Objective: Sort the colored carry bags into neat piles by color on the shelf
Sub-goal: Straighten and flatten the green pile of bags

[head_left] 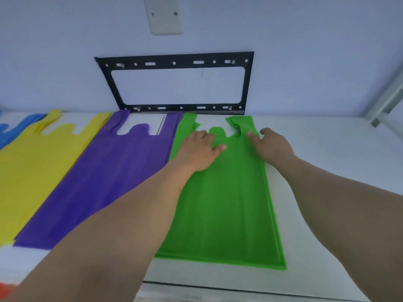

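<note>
A green carry bag pile point(226, 205) lies flat on the white shelf point(327, 171), handles pointing to the wall. My left hand point(199, 149) rests flat on its upper left part, fingers spread near the left handle. My right hand point(271, 144) presses on the upper right part, fingers touching the right handle's base. To the left lie a purple bag pile point(104, 182), a yellow bag pile point(32, 166) and a blue bag point(13, 129) at the far left edge.
A black metal bracket point(176, 83) is fixed to the wall behind the shelf, with a white plate point(163, 16) above it. A grey metal post point(386, 101) stands at the right. Something red point(6, 289) shows at the bottom left corner.
</note>
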